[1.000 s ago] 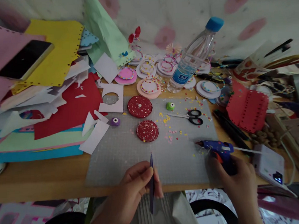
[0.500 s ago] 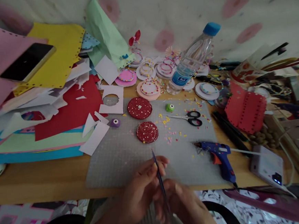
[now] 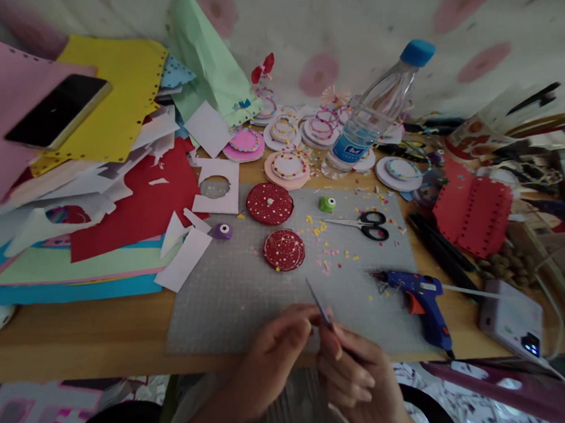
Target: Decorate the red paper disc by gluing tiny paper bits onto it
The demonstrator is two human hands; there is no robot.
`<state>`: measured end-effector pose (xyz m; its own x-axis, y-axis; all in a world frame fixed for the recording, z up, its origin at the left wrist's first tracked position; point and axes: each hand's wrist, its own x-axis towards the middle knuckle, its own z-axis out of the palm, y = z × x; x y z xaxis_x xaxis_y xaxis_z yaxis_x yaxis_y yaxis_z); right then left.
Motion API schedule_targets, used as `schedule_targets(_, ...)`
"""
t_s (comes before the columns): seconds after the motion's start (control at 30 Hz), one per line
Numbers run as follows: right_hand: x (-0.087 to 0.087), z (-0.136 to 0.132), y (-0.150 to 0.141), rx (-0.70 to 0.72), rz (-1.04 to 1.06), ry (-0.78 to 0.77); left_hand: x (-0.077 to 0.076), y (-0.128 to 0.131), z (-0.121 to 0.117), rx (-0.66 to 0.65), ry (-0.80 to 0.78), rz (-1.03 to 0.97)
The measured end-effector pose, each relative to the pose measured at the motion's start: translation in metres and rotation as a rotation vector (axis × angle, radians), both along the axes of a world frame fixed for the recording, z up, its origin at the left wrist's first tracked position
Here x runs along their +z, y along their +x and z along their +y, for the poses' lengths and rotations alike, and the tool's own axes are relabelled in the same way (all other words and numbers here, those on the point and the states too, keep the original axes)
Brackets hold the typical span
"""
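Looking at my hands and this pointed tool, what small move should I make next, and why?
Probably guide the pointed tool toward the loose yellow bits: your right hand grips it, its tip is free just below the lower red disc, and those bits lie close beside that disc on the gray mat.

Nothing legible — bottle label (image 3: pixel 352 150) blurred
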<state>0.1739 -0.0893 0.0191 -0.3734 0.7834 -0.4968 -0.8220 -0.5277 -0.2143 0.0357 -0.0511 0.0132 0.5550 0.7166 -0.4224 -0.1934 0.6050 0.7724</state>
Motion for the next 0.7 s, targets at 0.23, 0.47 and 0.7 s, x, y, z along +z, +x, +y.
schedule_targets(0.23,-0.008,0.016,0.021,0.081,-0.910,0.096,-0.011,-0.047,0.031,0.033,0.959,0.705)
schedule_targets(0.47,-0.014,0.030,0.006,0.259,-0.996,0.108,-0.032,-0.050,0.056,-0.136,1.448,0.971)
schedule_targets(0.7,-0.014,0.035,0.004,0.260,-1.078,0.110,-0.032,-0.049,0.054,-0.238,1.510,1.020)
